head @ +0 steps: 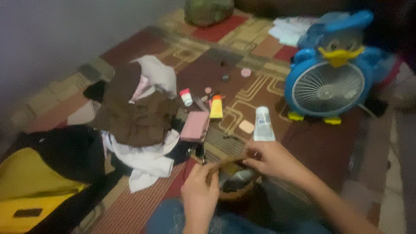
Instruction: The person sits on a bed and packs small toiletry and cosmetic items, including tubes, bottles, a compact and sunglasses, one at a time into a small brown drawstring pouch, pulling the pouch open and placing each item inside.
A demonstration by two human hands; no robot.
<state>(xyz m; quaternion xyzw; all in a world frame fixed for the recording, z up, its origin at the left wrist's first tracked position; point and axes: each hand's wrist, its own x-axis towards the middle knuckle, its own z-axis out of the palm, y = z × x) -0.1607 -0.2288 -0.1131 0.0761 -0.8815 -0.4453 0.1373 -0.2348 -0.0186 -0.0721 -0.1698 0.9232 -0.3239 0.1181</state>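
Observation:
My left hand (200,193) and my right hand (271,160) both grip the rim of a small brown pouch (236,178) on my lap, holding its mouth apart. Dark and pale items lie inside, too blurred to name. Just beyond my right hand a clear tube with a white cap (263,124) lies on the patterned mat (225,69). A pink wallet (195,126), a yellow and orange tube (216,106) and a small white bottle with a red cap (186,97) lie further out.
A pile of brown and white clothes (138,117) sits at left, beside a yellow and black bag (39,182). A blue duck-shaped fan (331,71) stands at right. Small round cosmetic items (245,72) dot the mat. A grey wall (52,34) runs along the left.

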